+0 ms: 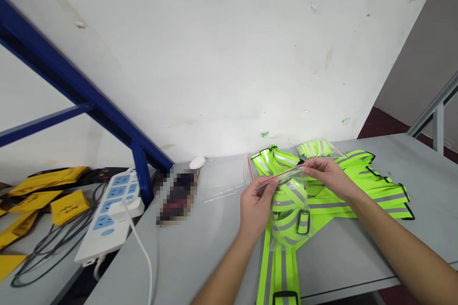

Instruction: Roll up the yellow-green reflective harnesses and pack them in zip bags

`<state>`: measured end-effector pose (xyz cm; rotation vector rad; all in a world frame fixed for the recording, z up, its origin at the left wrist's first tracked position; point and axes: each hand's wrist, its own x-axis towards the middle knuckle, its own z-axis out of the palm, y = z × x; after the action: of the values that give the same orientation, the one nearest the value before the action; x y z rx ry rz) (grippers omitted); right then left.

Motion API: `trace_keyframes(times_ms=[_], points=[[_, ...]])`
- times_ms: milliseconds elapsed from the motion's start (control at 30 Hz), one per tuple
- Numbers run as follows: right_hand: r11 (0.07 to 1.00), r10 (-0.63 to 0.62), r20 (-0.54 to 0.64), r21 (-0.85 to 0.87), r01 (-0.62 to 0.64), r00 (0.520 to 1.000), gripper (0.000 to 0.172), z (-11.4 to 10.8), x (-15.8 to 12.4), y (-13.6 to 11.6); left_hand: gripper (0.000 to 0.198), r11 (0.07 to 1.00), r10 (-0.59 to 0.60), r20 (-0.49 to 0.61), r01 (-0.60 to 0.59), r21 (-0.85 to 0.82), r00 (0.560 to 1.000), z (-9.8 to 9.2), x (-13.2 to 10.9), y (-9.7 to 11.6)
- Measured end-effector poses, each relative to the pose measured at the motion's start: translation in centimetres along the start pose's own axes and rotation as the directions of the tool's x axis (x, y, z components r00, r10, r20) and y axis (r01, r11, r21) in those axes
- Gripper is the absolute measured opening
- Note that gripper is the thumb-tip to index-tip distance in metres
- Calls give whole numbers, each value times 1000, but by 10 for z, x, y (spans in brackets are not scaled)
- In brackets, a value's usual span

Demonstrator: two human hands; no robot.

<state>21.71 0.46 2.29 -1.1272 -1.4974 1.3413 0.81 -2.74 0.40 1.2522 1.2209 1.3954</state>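
A clear zip bag (288,219) with a red-lined seal hangs between my two hands. Inside it lies a folded lime-yellow reflective strap with a black buckle. My left hand (256,205) pinches the seal at its left end. At the right end, my right hand (331,176) grips the same edge between thumb and fingers. Beneath and behind the bag, a pile of loose lime reflective straps (372,195) with grey stripes and black buckles spreads over the grey table (200,252). Another filled clear bag (317,148) rests by the wall.
At the left stands a white power strip (114,209) with a plugged-in charger and white cable (145,248). Yellow pieces (69,206) and dark cables lie beyond it. A blue metal frame (78,86) slants along the wall. A blurred-out dark object (178,198) and a white oval item (197,162) sit on the table.
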Motion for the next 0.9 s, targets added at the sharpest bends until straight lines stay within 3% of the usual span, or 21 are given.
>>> trace_keyframes(times_ms=[133,267,367,433,500,567,700,900], points=[[999,-41,7,2,41,999,29,-1,-2,-3,19,988,132,25,-133,73,991,1,4,8],[976,-202,-145,-113,187,969,26,3,-9,-9,11,945,291,105,-302,124,951,2,13,28],[880,-447,-262,-303,367,855,19,8,-18,-17,10,910,388,100,-398,117,916,4,20,40],[801,-574,-269,-379,462,773,15,10,-22,-22,11,898,421,83,-428,97,903,7,22,41],[748,-638,-246,-425,510,730,12,9,-23,-23,11,902,422,74,-427,66,904,9,23,35],[719,-655,-203,-463,518,728,10,5,-21,-22,12,924,378,63,-381,30,924,12,21,27],[729,-613,-156,-490,479,774,9,-2,-17,-17,20,977,213,40,-213,-11,976,16,14,13],[776,-570,-148,-420,470,808,9,0,-17,-17,27,988,148,28,-147,-48,989,17,9,12]])
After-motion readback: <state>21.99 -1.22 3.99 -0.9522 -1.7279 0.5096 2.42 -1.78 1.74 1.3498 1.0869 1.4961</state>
